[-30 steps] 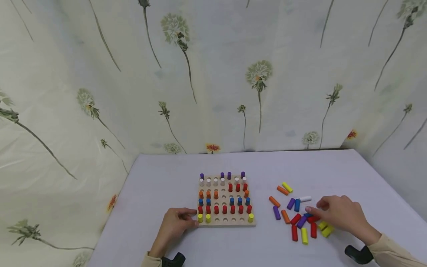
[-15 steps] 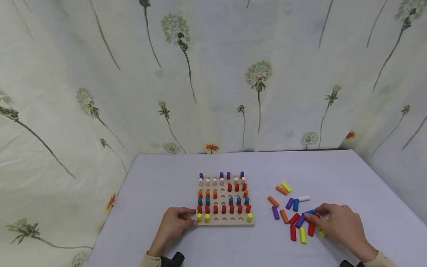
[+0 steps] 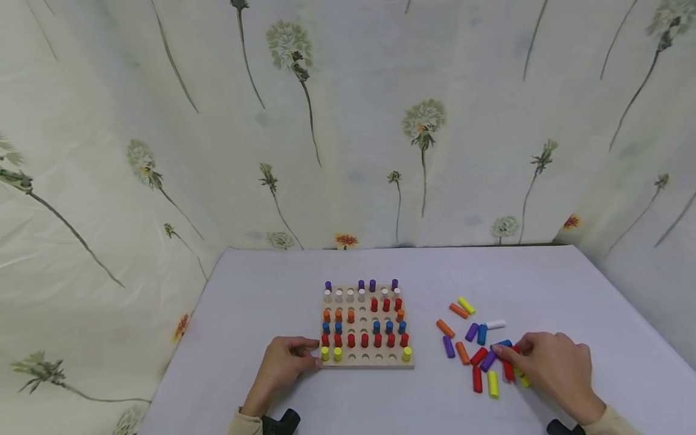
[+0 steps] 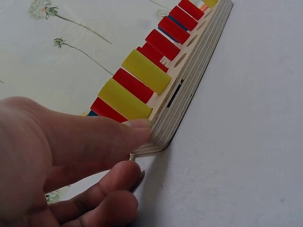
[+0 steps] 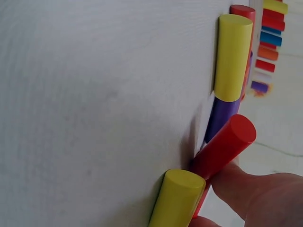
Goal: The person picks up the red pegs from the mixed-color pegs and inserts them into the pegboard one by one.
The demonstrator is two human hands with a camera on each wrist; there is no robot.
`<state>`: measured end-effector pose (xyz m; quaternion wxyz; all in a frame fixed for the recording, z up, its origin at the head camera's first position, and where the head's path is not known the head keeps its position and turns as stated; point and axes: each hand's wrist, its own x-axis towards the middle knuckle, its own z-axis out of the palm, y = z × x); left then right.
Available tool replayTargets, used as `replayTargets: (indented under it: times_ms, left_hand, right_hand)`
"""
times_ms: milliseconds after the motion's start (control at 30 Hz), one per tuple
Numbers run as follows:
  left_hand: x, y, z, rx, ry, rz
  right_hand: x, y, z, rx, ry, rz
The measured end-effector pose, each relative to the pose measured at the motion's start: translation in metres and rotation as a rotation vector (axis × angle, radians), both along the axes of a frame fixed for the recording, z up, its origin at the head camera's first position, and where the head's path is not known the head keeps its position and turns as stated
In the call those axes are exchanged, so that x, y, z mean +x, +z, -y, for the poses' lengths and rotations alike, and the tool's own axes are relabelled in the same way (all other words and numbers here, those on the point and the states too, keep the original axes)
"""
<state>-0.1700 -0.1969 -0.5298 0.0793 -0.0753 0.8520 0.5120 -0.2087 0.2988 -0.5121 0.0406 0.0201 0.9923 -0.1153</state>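
A wooden pegboard (image 3: 365, 361) with coloured pegs standing in its holes lies at the table's middle. My left hand (image 3: 287, 365) grips its near left corner, the thumb (image 4: 137, 132) against the edge beside a yellow peg (image 4: 125, 99). To the right, my right hand (image 3: 560, 368) is down among the loose pegs, thumb and forefinger pinching a red peg (image 5: 201, 201) mostly hidden behind them. Another red peg (image 5: 225, 146) leans up in front of the thumb, beside a yellow peg (image 5: 177, 201). A blue peg (image 3: 501, 344) lies at the fingertips.
Loose orange, purple, yellow, red and blue pegs spread between the board and my right hand, with a white peg (image 3: 495, 324) at the back. The white table (image 3: 272, 284) ends at a dandelion-patterned cloth (image 3: 348, 121) behind.
My right hand has lowered and moved a little left into the pegs, its fingers closing around a red one. Nearby red and blue pegs have shifted slightly. My left hand stays on the board's corner.
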Motion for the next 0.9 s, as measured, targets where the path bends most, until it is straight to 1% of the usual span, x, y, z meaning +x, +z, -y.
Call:
replayTargets:
  times_ms: [133,300,433,567,733,833,900]
  left_hand:
    - [-0.001,0.001,-0.001,0.000,0.001,0.004]
    - [0.000,0.002,-0.001,-0.009,0.001,0.021]
    - [0.001,0.002,-0.001,-0.009,0.006,0.017]
    - [0.001,0.001,0.000,0.006,0.002,0.017]
    - [0.001,0.000,-0.001,0.013,-0.002,0.012]
    - [0.001,0.000,0.000,0.006,-0.004,0.007]
    - [0.000,0.001,0.001,0.001,-0.004,0.004]
  right_hand:
    - [-0.001,0.002,0.001,-0.007,-0.002,0.001]
    - [-0.001,0.001,0.005,-0.043,-0.056,0.033]
    - [-0.002,-0.001,0.008,-0.068,-0.087,0.042]
    - [-0.004,0.001,0.007,-0.106,-0.085,0.050]
    - [-0.008,0.005,-0.004,-0.199,-0.059,0.079]
    - [-0.011,0.009,-0.007,-0.255,-0.059,0.066]
    - [-0.013,0.012,-0.006,-0.285,-0.056,0.034]
